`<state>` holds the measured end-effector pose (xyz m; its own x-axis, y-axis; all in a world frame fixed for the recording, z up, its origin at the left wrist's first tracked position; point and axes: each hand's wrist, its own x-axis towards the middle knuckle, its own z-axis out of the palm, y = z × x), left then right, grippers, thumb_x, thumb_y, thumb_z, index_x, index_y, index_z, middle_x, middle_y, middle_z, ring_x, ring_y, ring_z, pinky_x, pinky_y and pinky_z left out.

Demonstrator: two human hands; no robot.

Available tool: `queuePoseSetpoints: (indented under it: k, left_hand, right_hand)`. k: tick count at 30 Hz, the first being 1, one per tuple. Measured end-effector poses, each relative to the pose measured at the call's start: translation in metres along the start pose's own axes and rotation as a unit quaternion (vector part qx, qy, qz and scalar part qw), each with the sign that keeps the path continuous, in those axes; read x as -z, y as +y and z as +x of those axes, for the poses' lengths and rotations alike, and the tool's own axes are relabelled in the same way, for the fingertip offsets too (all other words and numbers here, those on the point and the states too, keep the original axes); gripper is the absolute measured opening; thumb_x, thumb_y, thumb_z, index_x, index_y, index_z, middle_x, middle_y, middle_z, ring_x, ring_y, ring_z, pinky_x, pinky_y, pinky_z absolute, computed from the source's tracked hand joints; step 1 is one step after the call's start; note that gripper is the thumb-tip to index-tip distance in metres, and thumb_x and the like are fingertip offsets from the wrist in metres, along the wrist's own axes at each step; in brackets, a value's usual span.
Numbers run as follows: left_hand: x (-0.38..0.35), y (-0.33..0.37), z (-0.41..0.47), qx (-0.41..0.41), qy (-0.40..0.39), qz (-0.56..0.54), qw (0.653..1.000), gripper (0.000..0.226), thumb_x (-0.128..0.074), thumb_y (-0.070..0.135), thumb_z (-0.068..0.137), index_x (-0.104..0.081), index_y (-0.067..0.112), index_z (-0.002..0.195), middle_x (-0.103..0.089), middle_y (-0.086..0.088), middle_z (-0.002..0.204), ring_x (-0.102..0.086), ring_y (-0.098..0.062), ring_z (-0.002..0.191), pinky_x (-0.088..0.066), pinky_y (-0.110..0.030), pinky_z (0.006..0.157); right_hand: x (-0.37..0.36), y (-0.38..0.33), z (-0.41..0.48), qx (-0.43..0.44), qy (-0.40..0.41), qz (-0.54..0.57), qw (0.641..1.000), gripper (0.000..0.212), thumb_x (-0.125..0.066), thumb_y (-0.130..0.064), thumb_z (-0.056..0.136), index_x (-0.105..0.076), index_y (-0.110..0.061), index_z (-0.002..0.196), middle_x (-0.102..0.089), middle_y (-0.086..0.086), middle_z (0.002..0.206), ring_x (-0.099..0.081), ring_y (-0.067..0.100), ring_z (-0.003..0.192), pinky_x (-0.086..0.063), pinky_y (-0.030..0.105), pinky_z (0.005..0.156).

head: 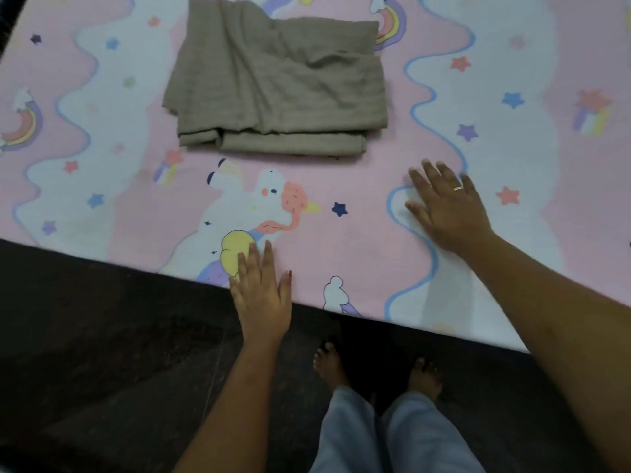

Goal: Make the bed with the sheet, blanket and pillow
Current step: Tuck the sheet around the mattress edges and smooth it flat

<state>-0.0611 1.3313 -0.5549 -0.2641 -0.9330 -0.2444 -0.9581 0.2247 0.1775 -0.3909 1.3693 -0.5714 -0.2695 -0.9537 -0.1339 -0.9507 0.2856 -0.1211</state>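
Down at 6 o'clock you can see bare feet (375, 367) on a dark floor (102, 336), with light grey trouser legs (392, 438) coming in from the bottom edge. Just past that is the bed edge, running at a slant from 9 o'clock down toward 4 o'clock, covered with a pink sheet (341, 254) printed with unicorns, rainbows and stars, and it looks pretty flat and smooth already. Left hand (261, 295) sits right on that near edge around 6 o'clock, palm down, fingers straight and close together, lying flat on the sheet and gripping nothing. Right hand (447, 206) is further in at about 3 o'clock, also palm down with fingers spread out flat on the sheet, not holding anything; there's a ring (458, 188) on one finger. Further up at 12 o'clock a tan blanket (276, 83) lies folded, a bit rumpled, on the sheet, well apart from both hands. Can't see a pillow anywhere in shot.
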Motion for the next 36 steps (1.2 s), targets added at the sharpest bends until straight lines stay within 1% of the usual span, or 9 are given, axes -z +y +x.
queuePoseSetpoints:
  k: [4,7,12,15,19,22,25,30,36]
  left_hand:
    - [0.003,-0.012,-0.009,-0.042,-0.017,-0.047,0.998,0.063,-0.018,0.052,0.091,-0.020,0.028,0.150,-0.013,-0.001,0.158,-0.008,-0.022,0.146,-0.011,-0.039,0.115]
    - [0.004,-0.028,-0.025,-0.051,0.029,-0.086,0.995,0.048,-0.035,0.033,0.096,-0.037,0.025,0.143,-0.036,-0.002,0.149,-0.033,-0.022,0.133,-0.038,-0.037,0.101]
    - [0.007,-0.061,-0.029,0.214,0.146,-0.207,0.943,0.036,-0.053,0.011,0.092,-0.051,0.010,0.129,-0.045,-0.013,0.133,-0.039,-0.029,0.114,-0.043,-0.042,0.085]
    - [0.014,-0.088,-0.011,0.213,0.166,-0.212,0.939,0.037,-0.054,0.008,0.091,-0.050,0.006,0.128,-0.043,-0.015,0.134,-0.037,-0.032,0.117,-0.033,-0.036,0.092]
    - [0.027,-0.127,0.024,0.265,0.200,-0.258,0.907,0.042,-0.056,0.006,0.089,-0.048,0.006,0.130,-0.039,-0.016,0.137,-0.036,-0.036,0.118,-0.030,-0.039,0.098]
    - [0.037,-0.155,0.044,0.292,0.224,-0.289,0.884,0.043,-0.056,0.004,0.088,-0.048,0.005,0.131,-0.037,-0.017,0.139,-0.036,-0.038,0.119,-0.025,-0.035,0.101]
    - [0.052,-0.184,0.061,0.311,0.237,-0.310,0.867,0.044,-0.056,0.004,0.089,-0.047,0.006,0.132,-0.035,-0.016,0.142,-0.034,-0.036,0.125,-0.020,-0.030,0.103]
    - [0.074,-0.240,0.079,0.297,0.263,-0.324,0.859,0.044,-0.052,0.006,0.090,-0.045,0.003,0.134,-0.038,-0.018,0.143,-0.034,-0.035,0.132,-0.018,-0.032,0.105]
    - [0.100,-0.297,0.098,0.333,0.260,-0.338,0.841,0.046,-0.051,0.007,0.094,-0.041,0.010,0.139,-0.029,-0.012,0.150,-0.024,-0.027,0.139,-0.014,-0.029,0.110]
  right_hand:
    - [-0.030,-0.090,-0.011,0.033,-0.025,0.005,0.999,0.068,-0.021,-0.054,0.092,-0.037,-0.015,0.145,-0.037,0.013,0.150,-0.038,0.033,0.136,-0.024,0.054,0.108]
    - [-0.033,-0.163,-0.024,0.167,-0.035,0.023,0.985,0.067,-0.017,-0.056,0.095,-0.036,-0.016,0.146,-0.035,0.008,0.151,-0.037,0.028,0.138,-0.016,0.049,0.110]
    - [-0.023,-0.207,-0.001,0.474,-0.060,0.023,0.878,0.058,-0.014,-0.051,0.099,-0.045,-0.024,0.141,-0.044,0.000,0.146,-0.041,0.022,0.135,-0.017,0.041,0.109]
    - [-0.019,-0.206,0.054,0.318,-0.024,0.105,0.942,0.068,-0.014,-0.054,0.097,-0.048,-0.013,0.139,-0.044,0.010,0.145,-0.042,0.030,0.134,-0.024,0.043,0.109]
    - [-0.019,-0.220,0.093,0.042,-0.042,0.067,0.996,0.078,-0.008,-0.062,0.089,-0.018,-0.017,0.151,-0.014,0.007,0.159,-0.013,0.025,0.146,-0.011,0.044,0.116]
    - [-0.035,-0.305,0.074,0.086,-0.061,0.036,0.994,0.071,-0.014,-0.059,0.094,-0.011,-0.020,0.153,-0.008,0.002,0.160,-0.007,0.021,0.147,-0.001,0.045,0.117]
    - [-0.044,-0.396,0.054,0.199,-0.043,0.059,0.977,0.073,-0.019,-0.059,0.090,-0.031,-0.017,0.148,-0.030,0.005,0.154,-0.026,0.026,0.143,-0.010,0.047,0.115]
    - [-0.032,-0.462,0.082,0.468,-0.077,0.130,0.871,0.057,-0.034,-0.042,0.092,-0.048,-0.011,0.138,-0.049,0.010,0.142,-0.047,0.028,0.130,-0.025,0.036,0.108]
    - [-0.025,-0.416,0.194,0.168,-0.031,0.092,0.981,0.077,-0.015,-0.056,0.088,-0.029,-0.010,0.148,-0.025,0.013,0.155,-0.025,0.031,0.143,-0.018,0.043,0.114]
